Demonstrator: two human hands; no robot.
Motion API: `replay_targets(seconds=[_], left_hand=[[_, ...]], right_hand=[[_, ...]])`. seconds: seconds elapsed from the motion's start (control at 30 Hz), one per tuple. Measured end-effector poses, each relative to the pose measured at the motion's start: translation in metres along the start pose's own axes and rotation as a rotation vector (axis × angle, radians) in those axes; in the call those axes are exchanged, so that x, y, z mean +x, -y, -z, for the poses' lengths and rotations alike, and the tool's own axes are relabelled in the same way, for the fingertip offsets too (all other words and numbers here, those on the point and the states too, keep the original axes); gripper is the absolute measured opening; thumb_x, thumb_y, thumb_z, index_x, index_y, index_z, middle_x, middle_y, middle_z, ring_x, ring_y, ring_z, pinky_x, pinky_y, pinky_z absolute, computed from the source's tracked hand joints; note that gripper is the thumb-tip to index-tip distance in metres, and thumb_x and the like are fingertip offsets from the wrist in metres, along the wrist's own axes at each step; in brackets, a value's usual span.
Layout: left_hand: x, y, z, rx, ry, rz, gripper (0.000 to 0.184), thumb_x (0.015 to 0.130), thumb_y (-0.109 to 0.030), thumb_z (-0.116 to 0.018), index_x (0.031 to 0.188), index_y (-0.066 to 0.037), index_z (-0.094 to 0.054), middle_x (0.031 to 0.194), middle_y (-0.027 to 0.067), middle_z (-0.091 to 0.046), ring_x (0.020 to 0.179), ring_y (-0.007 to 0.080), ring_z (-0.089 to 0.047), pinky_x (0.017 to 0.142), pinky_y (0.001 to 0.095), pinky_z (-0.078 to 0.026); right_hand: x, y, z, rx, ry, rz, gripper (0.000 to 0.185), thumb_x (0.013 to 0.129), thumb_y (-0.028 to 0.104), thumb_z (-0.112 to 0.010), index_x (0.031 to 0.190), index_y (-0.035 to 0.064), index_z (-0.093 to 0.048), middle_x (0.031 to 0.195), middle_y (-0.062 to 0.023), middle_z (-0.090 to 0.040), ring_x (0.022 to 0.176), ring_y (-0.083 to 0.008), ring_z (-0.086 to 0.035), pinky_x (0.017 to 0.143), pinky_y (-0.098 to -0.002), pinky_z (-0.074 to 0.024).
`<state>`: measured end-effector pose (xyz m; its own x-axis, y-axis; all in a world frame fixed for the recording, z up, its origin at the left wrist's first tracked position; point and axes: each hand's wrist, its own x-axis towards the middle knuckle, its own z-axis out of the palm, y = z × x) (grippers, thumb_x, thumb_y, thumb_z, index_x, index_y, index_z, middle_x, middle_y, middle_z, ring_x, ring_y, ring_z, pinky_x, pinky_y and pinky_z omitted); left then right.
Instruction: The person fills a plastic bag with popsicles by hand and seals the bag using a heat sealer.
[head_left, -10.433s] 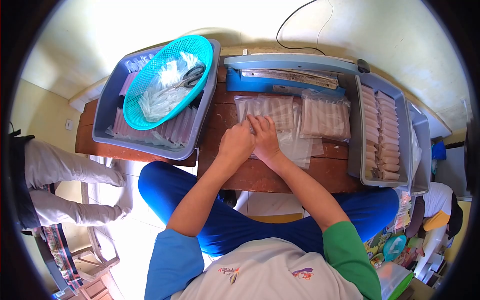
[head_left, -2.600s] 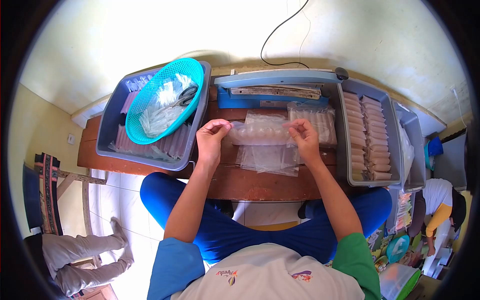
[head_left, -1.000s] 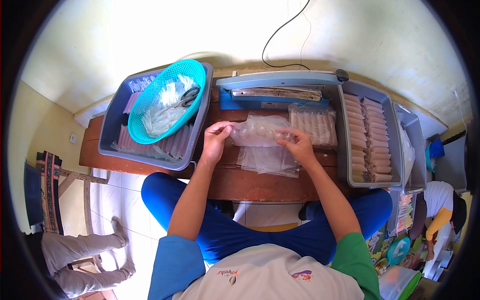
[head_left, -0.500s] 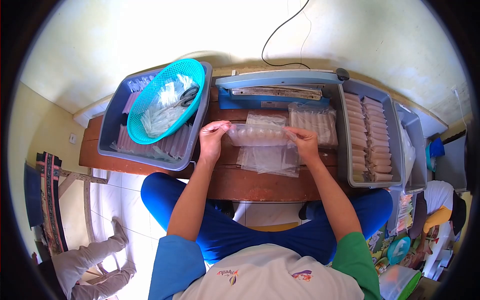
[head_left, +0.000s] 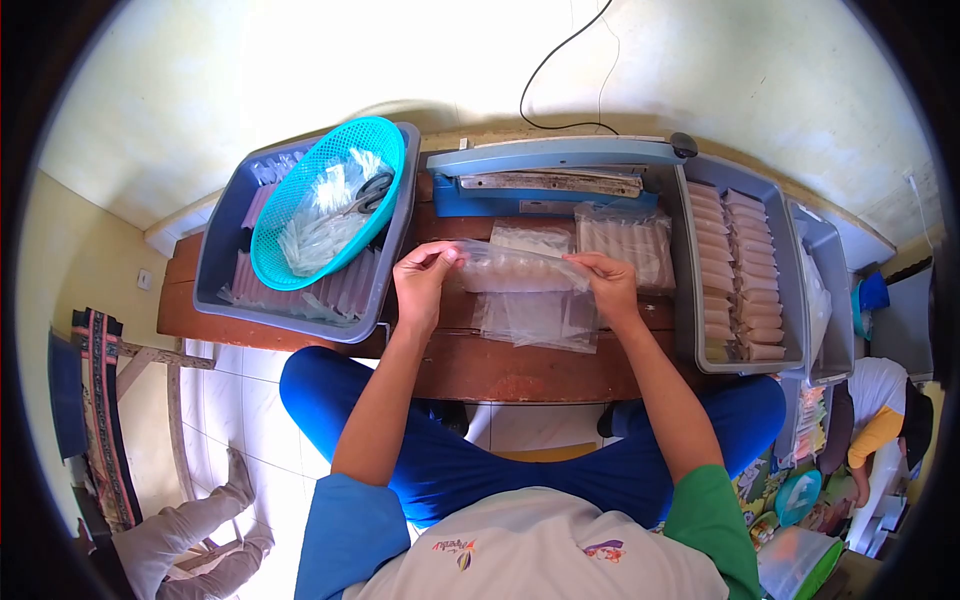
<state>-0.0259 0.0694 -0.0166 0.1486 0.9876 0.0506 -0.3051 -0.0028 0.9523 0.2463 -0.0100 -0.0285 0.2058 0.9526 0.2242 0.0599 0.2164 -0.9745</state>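
Note:
A clear plastic bag [head_left: 515, 270] with a row of plump pale tubes inside is stretched between my two hands above the table. My left hand [head_left: 424, 280] pinches its left top corner, and my right hand [head_left: 608, 284] pinches the right one. Beneath it, flat clear bags [head_left: 540, 322] lie on the brown wooden table [head_left: 500, 375]. Just beyond my right hand rests a filled bag of pinkish tubes [head_left: 628, 245]. A blue bag sealer [head_left: 560, 190] with a long arm stands behind the held bag.
At left, a grey tub [head_left: 212, 262] of filled tubes carries a tilted turquoise basket [head_left: 268, 268] with plastic scraps and scissors [head_left: 374, 192]. A grey tub [head_left: 688, 345] with two rows of pink tubes stands right. Other people [head_left: 185, 525] sit at left and far right.
The held bag's top edge now slopes down more toward the right, with its left corner slightly raised. Both hands keep their pinch. The view has shifted very slightly.

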Motion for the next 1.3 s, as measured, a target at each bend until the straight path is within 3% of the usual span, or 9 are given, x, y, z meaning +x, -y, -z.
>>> replay_targets(seconds=[0.23,0.33,0.43,0.53,0.7,0.8,1.0,1.1,1.3], left_hand=[[-0.004,-0.016,-0.003,0.14,0.072,0.135,0.027,0.081,0.01,-0.066,0.108,0.005,-0.067,0.112,0.013,-0.067,0.1,0.0197,-0.066,0.088,0.0282,-0.053],[-0.006,-0.015,-0.002,0.384,0.055,-0.01,0.023,0.082,0.01,-0.064,0.104,0.005,-0.069,0.115,0.0131,-0.067,0.103,0.0197,-0.065,0.092,0.0294,-0.051],[-0.005,-0.02,-0.002,0.56,0.045,-0.125,0.015,0.082,0.007,-0.067,0.095,0.002,-0.072,0.115,0.0114,-0.067,0.101,0.0157,-0.064,0.085,0.0272,-0.052],[-0.003,-0.016,0.002,0.314,0.062,-0.01,0.014,0.083,0.005,-0.067,0.096,0.001,-0.071,0.115,0.0105,-0.067,0.102,0.015,-0.063,0.087,0.0278,-0.049],[-0.008,-0.011,-0.001,0.039,0.168,-0.033,0.035,0.088,0.003,-0.062,0.122,-0.004,-0.059,0.117,0.0117,-0.066,0.109,0.0164,-0.059,0.095,0.0297,-0.044],[-0.013,-0.015,-0.005,-0.037,0.22,0.015,0.042,0.088,0.003,-0.06,0.129,-0.004,-0.054,0.12,0.0128,-0.064,0.111,0.0164,-0.058,0.094,0.0291,-0.045],[-0.002,0.011,0.013,0.007,0.221,0.079,0.032,0.087,0.002,-0.064,0.118,0.001,-0.063,0.11,0.0099,-0.068,0.101,0.015,-0.062,0.089,0.0269,-0.047],[-0.004,0.024,0.019,0.052,0.156,0.068,0.019,0.088,0.0,-0.065,0.106,0.002,-0.07,0.101,0.0088,-0.071,0.093,0.0139,-0.064,0.087,0.0262,-0.048],[-0.007,0.026,0.013,-0.133,0.076,0.001,0.014,0.088,-0.002,-0.067,0.1,0.003,-0.072,0.096,0.0094,-0.071,0.089,0.0132,-0.063,0.084,0.0262,-0.048]], right_hand=[[-0.002,0.002,0.0,-0.021,-0.012,-0.036,0.015,0.085,-0.005,-0.064,0.097,-0.0012,-0.074,0.097,-0.0102,-0.072,0.09,-0.0142,-0.065,0.082,-0.0252,-0.0492],[-0.003,0.002,0.0,-0.016,-0.001,-0.022,0.015,0.086,-0.005,-0.064,0.097,-0.0016,-0.074,0.097,-0.0104,-0.072,0.091,-0.0143,-0.065,0.083,-0.0254,-0.0491],[-0.003,0.003,0.0,-0.019,0.006,-0.024,0.015,0.086,-0.005,-0.064,0.097,-0.0019,-0.074,0.097,-0.0104,-0.072,0.092,-0.0145,-0.065,0.084,-0.0256,-0.049],[-0.004,0.003,0.0,-0.021,0.01,-0.031,0.015,0.086,-0.005,-0.063,0.097,-0.002,-0.074,0.098,-0.0103,-0.072,0.092,-0.0145,-0.065,0.084,-0.0258,-0.049],[-0.004,-0.002,0.0,0.003,0.003,-0.023,0.016,0.086,-0.005,-0.062,0.097,-0.0022,-0.074,0.098,-0.0098,-0.072,0.092,-0.0142,-0.065,0.084,-0.0253,-0.0488],[-0.004,-0.004,0.0,0.004,-0.003,-0.031,0.015,0.087,-0.005,-0.062,0.096,-0.0025,-0.074,0.098,-0.0096,-0.072,0.092,-0.014,-0.065,0.083,-0.025,-0.0487],[-0.005,-0.004,0.0,-0.006,0.01,-0.02,0.015,0.086,-0.007,-0.062,0.097,-0.0042,-0.073,0.1,-0.0125,-0.071,0.093,-0.0164,-0.065,0.084,-0.0264,-0.0505],[-0.006,-0.002,-0.002,0.006,-0.014,-0.009,0.016,0.086,-0.007,-0.061,0.097,-0.0036,-0.073,0.1,-0.0114,-0.072,0.092,-0.0137,-0.065,0.083,-0.0249,-0.0502],[-0.004,0.009,0.0,-0.123,-0.101,-0.148,0.015,0.088,-0.002,-0.063,0.097,-0.0005,-0.074,0.091,-0.0055,-0.074,0.082,-0.0073,-0.063,0.075,-0.0219,-0.0493]])
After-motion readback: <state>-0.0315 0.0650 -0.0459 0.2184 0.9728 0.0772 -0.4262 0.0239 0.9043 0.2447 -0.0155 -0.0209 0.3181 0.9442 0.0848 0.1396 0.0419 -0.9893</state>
